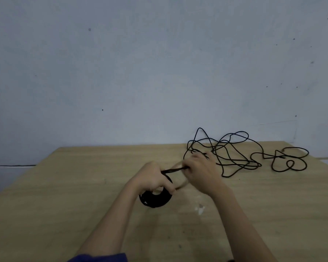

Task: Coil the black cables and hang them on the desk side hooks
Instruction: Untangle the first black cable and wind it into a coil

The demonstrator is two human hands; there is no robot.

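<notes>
We see the left hand (151,176) low over the pale wooden bench (64,195), its fingers (166,186) curled round the top of a tight coil of black cable (155,200). The coil is a thick ring of many turns. Its lower edge sits on or just above the bench top; we cannot tell which.

From the top of the left hand a short straight black strand (175,169) runs up and to the right into the right hand (201,171). That hand is closed on the strand, gripping it. Its fingertips are blurred, so we cannot make out how each finger lies.

Between the two hands there is a thin tan loop (182,183). We cannot say what it is.

Beyond the right hand, a loose tangle of thin black cable (233,154) sprawls along the far right part of the bench. Some loops stand up against the plain grey-blue wall (140,72), and others trail flat towards the right edge. The tangle reaches right up to the right hand.

A small pale blotch (200,208) marks the wood just near the right forearm. At the bottom edge a dark blue sleeve (102,258) shows on the left arm.
</notes>
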